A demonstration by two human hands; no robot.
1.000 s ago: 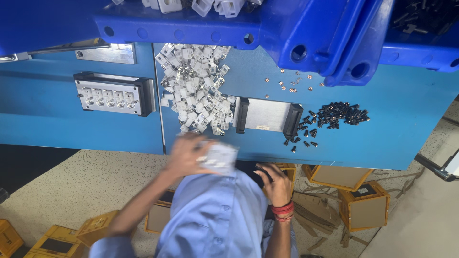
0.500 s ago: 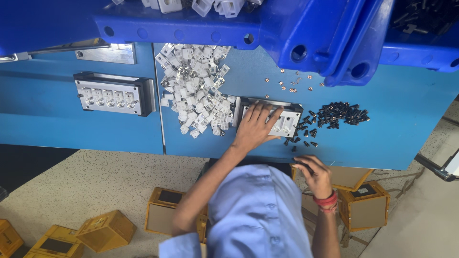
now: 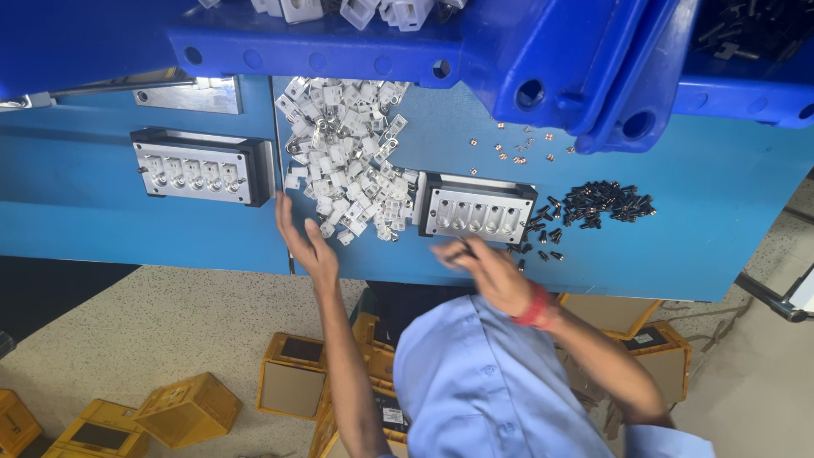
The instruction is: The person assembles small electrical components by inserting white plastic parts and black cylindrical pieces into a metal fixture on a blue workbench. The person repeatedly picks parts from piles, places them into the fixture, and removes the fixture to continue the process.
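Left hand (image 3: 303, 237) withdrew beside white parts (image 3: 348, 161); fixture (image 3: 476, 209) uncovered.

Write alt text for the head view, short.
Over a blue workbench, the left hand hovers open beside a pile of small white parts, while the blurred right hand sits below a metal fixture block near scattered black screws. Yellow boxes lie on the floor.

A smooth, matt blue painted worktop (image 3: 721, 229) carries two bright machined-metal fixture blocks (image 3: 476, 209) in black frames, a heap of pale, dull-silver metal parts (image 3: 343, 165), a scatter of small black screws (image 3: 598, 203) and coppery bits (image 3: 517, 146). Glossy blue moulded plastic bins (image 3: 475, 51) hang above; the floor (image 3: 170, 331) is rough, speckled stone.
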